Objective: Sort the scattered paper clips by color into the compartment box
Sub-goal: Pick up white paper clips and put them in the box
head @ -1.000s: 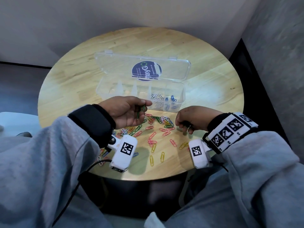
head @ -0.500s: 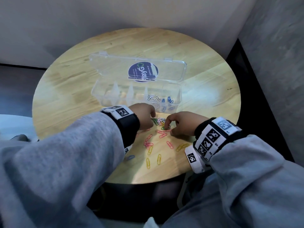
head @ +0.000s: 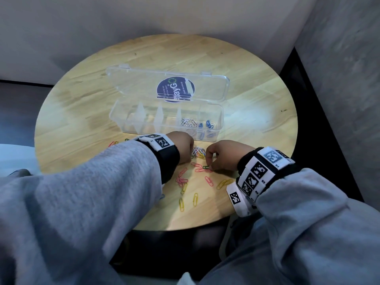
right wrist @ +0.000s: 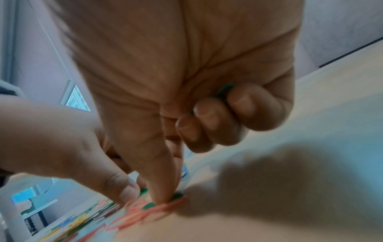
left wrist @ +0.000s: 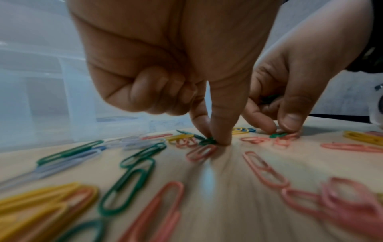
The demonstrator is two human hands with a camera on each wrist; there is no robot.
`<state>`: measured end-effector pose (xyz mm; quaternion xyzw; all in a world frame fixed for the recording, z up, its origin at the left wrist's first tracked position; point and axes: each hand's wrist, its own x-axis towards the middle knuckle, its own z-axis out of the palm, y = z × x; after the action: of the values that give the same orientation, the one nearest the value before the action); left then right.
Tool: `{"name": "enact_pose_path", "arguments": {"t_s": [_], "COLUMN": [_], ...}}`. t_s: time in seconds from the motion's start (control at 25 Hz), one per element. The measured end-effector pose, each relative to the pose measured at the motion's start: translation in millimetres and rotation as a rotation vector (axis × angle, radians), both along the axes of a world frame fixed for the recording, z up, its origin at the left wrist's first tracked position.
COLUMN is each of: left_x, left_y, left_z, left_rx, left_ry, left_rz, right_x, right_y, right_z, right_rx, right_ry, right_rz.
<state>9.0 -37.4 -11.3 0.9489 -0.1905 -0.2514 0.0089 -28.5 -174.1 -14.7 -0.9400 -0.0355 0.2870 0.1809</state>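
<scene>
Green clips: left hand (left wrist: 165,65) pinches 1 (left wrist: 207,140), right hand (head: 226,155) pinches another (head: 205,167); lift straight, avoid dragging pink clips (head: 200,170) on counter (head: 257,120).

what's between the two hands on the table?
A small heap of mixed-colour paper clips lies between the left hand and right hand; head view shows it.

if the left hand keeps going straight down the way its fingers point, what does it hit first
Almost nothing is left in the way: the left hand points down at the round wooden table, fingertips already on a small green paper clip. It would press that clip onto the tabletop.
</scene>
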Motion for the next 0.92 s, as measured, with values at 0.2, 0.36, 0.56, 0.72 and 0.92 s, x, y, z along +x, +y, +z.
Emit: {"name": "enact_pose_path", "arguments": {"t_s": [0.2,0.36,0.56,0.72,0.92], "left_x": [1,2,2,3,1], "left_y": [8,13,9,13,12], "left_z": [-1,1,-5,-2,0], "left_rx": [-0.021,-0.04,-0.047,-0.048,-0.064], "left_ry": [0.005,0.002,0.006,-0.011,0.0], "left_rz": [0.021,0.005,-0.014,0.104,0.072], "right_x": [-1,-1,-1,-2,-2], "right_y": [1,2,4,3,4], "right_z": [0,0,1,1,1], "right_rx": [-0.023,-0.007,0.003,-0.005,-0.008], "right_ry": [-0.023,0.02,0.06,0.059,0.06], "right_rz": [0.019,0.009,0.002,0.013,0.016]}}
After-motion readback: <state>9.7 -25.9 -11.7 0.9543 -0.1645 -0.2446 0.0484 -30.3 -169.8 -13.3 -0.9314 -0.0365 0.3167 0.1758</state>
